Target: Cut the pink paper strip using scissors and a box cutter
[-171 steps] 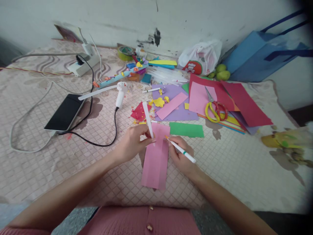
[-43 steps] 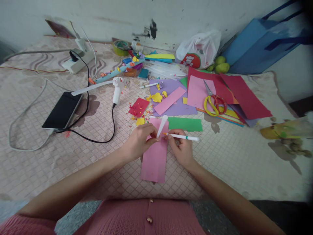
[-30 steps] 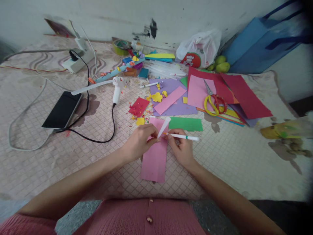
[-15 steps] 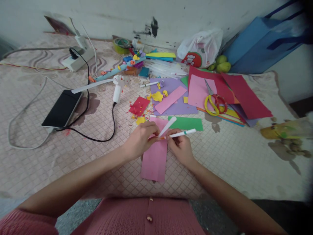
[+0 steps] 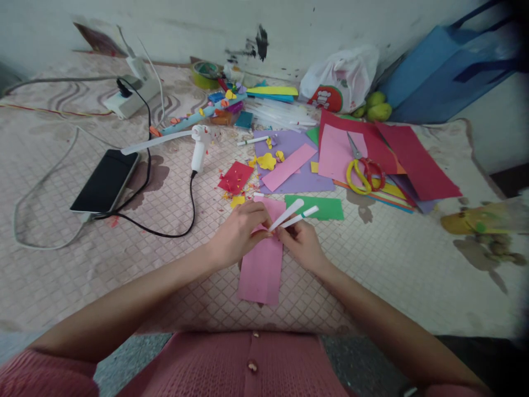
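Observation:
My left hand (image 5: 237, 231) is closed in a pinch on a white tapered stick (image 5: 290, 212), which slants up to the right. Pinched in my right hand (image 5: 303, 245) is a white felt-tip pen (image 5: 303, 215) with a green band near its far end. The fingertips of both hands almost meet, so the near ends of stick and pen are hidden. Beneath them a long pink paper strip (image 5: 260, 275) lies on the patterned tablecloth. A green paper strip (image 5: 330, 208) lies just beyond my right hand.
A white glue gun (image 5: 199, 151) with a cord and a black-screened phone (image 5: 105, 181) are on the left. Scissors (image 5: 360, 168) rest on coloured paper sheets at right. Yellow cut-outs (image 5: 266, 161) sit on a purple sheet. A power strip (image 5: 132, 99) stands back left.
The pen has tilted more steeply and its far end has moved left and up, close beside the white stick. My right hand has shifted slightly left. The left hand stays nearly still.

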`<act>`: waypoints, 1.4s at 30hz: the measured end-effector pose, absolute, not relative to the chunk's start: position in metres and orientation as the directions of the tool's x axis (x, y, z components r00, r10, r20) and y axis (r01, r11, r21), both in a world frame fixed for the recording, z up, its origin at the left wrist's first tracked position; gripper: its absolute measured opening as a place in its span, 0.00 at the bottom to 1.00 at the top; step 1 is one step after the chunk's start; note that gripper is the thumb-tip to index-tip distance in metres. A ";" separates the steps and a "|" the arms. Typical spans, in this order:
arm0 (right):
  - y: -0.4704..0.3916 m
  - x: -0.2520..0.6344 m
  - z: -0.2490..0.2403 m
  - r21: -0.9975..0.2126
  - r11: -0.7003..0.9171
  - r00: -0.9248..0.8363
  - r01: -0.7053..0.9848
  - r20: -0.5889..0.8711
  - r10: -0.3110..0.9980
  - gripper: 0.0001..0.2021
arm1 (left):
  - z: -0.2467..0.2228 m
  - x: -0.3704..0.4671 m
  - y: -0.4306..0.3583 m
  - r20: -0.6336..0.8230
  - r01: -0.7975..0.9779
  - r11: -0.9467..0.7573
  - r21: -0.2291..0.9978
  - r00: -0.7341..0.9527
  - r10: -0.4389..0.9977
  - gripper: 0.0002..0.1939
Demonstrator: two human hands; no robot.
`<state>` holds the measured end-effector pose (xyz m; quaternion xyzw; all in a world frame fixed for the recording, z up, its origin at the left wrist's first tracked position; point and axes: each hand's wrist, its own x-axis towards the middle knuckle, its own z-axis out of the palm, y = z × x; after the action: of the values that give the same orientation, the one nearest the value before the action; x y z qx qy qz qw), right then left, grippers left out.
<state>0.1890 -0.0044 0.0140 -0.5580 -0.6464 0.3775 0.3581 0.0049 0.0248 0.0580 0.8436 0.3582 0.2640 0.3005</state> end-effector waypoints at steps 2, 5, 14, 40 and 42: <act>-0.003 0.189 0.015 -0.884 0.087 -0.122 0.460 0.034 0.992 0.04 | 0.057 0.005 0.025 0.232 0.442 -0.566 0.695 0.607 0.760 0.02; -0.001 0.189 0.016 -0.893 0.085 -0.142 0.442 0.024 0.990 0.03 | 0.056 0.005 0.027 0.240 0.440 -0.570 0.694 0.605 0.759 0.02; 0.000 0.189 0.015 -0.874 0.097 -0.183 0.477 0.009 0.983 0.03 | 0.053 0.005 0.029 0.237 0.446 -0.567 0.693 0.603 0.762 0.03; -0.025 0.189 0.010 -0.776 0.323 -0.268 0.541 0.206 0.941 0.03 | 0.052 0.007 0.031 0.260 0.461 -0.575 0.676 0.580 0.772 0.06; -0.026 0.188 0.010 -0.759 0.356 -0.293 0.544 0.226 0.929 0.04 | 0.052 0.007 0.031 0.262 0.457 -0.574 0.679 0.580 0.772 0.06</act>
<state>0.1880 -0.0264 0.0098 -0.4900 -0.7517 0.2858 0.3365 0.0073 0.0305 0.0519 0.8425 0.3646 0.2779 0.2828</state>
